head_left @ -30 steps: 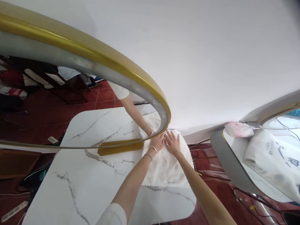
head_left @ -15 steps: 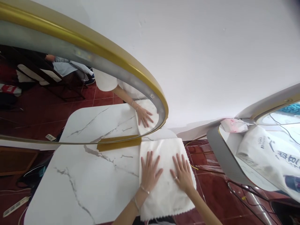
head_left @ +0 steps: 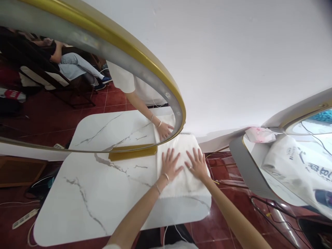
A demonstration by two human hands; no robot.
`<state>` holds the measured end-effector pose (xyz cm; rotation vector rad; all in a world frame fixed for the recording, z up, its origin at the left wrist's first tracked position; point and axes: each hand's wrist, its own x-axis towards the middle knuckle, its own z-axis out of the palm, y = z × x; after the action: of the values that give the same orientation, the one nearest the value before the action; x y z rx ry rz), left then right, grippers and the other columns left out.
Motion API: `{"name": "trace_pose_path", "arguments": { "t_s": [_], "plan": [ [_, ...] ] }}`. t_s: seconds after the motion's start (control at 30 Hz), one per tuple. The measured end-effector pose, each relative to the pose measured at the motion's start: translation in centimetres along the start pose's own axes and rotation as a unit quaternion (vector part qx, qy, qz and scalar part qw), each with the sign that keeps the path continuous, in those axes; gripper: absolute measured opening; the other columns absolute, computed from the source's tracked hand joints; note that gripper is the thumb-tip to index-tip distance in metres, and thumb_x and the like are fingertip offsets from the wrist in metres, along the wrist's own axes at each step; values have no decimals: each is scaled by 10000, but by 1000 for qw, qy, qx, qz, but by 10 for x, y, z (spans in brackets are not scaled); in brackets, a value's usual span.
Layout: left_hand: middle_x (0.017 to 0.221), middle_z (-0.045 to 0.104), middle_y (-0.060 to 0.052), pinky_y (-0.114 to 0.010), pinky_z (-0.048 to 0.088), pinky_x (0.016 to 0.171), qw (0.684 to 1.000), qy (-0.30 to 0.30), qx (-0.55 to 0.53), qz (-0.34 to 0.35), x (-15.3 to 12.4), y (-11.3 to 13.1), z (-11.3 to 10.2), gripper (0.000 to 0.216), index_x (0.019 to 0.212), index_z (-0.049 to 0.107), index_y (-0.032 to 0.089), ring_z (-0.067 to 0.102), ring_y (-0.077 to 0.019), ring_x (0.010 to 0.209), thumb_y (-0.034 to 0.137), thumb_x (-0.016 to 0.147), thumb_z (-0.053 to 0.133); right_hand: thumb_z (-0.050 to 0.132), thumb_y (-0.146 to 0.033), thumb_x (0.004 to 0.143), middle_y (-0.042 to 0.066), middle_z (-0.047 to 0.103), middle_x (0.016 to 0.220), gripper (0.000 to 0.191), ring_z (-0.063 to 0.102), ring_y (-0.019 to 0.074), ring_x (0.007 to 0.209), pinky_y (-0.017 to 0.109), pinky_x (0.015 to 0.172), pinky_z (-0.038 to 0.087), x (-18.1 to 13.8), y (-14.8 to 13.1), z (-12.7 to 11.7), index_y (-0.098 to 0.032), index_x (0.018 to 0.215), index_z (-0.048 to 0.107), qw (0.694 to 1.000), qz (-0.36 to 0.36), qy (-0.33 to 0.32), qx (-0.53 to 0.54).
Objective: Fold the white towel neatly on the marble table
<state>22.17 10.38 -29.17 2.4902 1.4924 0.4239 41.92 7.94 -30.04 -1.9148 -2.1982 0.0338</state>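
Observation:
A white cloth [head_left: 181,186] with a zigzag edge lies flat on the right end of the marble-patterned table [head_left: 103,197], its far edge close to the wall. My left hand [head_left: 170,165] rests palm down on the cloth's left half, fingers spread. On the right half lies my right hand [head_left: 196,164], also flat with fingers apart and a ring on one finger. Neither hand grips anything. Bracelets circle my left wrist. Slight wrinkles show in the cloth around the hands.
A large gold-framed mirror [head_left: 178,93] stands over the table's back edge, reflecting an arm and a seated person. To the right, a second table [head_left: 241,166] holds a white printed bag [head_left: 293,166] and a pink-white packet [head_left: 260,135]. A power strip [head_left: 25,219] lies on the floor at left.
Both hands have slid the cloth forward toward the wall. The table's front right corner now shows, where the cloth hung over before. The view has shifted slightly.

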Motion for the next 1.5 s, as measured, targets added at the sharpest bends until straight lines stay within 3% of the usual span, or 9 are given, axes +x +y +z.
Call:
{"name": "trace_pose_path", "arguments": {
  "t_s": [0.2,0.37,0.53,0.77,0.9,1.03,1.13,1.3,1.5],
  "plan": [
    [1548,275,-85,-573,152,1152,1000,-13,2,-25,35,-10,-1,508,1385,447,294,174,-307,1445,466,908,463,334,-396,981,85,278,1541,476,164,293,1443,510,1119,261,49,7,6,-251,1429,405,999,-10,29,23],
    [1573,173,-132,-629,113,1128,999,-24,-11,33,-55,16,-6,768,1475,284,272,130,-353,1446,613,825,512,315,-305,986,84,400,1477,457,277,238,1412,479,1125,287,-31,-13,-4,-263,1435,392,995,-40,53,68],
    [1569,135,-181,-709,41,1072,994,-73,-15,84,-139,36,-17,992,1505,184,255,124,-431,1426,778,717,487,521,-650,813,77,114,1585,762,128,417,1424,648,1080,227,-136,-43,-23,-356,1474,284,993,-100,-18,54],
    [1564,187,-153,-674,9,1089,995,-66,0,81,-177,40,-23,975,1496,198,304,184,-405,1419,781,702,500,528,-625,811,97,184,1569,751,187,444,1402,671,1052,208,-172,-70,-17,-365,1472,285,996,-85,5,10],
    [1554,248,-106,-588,150,1115,999,-25,-12,37,-166,33,-18,750,1474,270,321,261,-331,1400,639,829,485,480,-564,866,75,152,1580,676,197,409,1409,641,1065,198,-161,-77,-12,-378,1476,255,998,-63,16,8],
    [1455,388,-157,-456,395,988,969,142,-33,-199,-116,8,-13,506,1377,441,227,449,-276,1258,419,910,469,406,-554,912,79,219,1561,639,233,353,1404,599,1085,181,-150,-83,-8,-359,1490,218,999,-31,24,6],
    [1081,642,-138,-384,482,838,925,216,-73,-303,-67,-19,-17,326,1125,594,167,609,-243,977,370,876,539,348,-549,938,124,417,1437,639,338,331,1323,572,1053,231,-134,-86,-2,-288,1504,211,999,31,40,8],
    [836,646,-42,-241,469,625,920,238,-90,-299,-25,-53,-33,191,856,616,187,627,-145,723,262,923,453,284,-524,957,162,543,1220,586,445,337,1129,542,921,338,-89,-100,7,-230,1457,362,986,152,60,17],
    [1326,518,-134,-383,438,1002,947,233,-47,-217,-38,-66,-32,313,1151,601,170,459,-233,1284,230,937,380,287,-470,966,169,261,1511,570,245,350,1364,637,1026,212,-30,-137,18,-248,1491,263,993,95,72,7]
  ]
}}
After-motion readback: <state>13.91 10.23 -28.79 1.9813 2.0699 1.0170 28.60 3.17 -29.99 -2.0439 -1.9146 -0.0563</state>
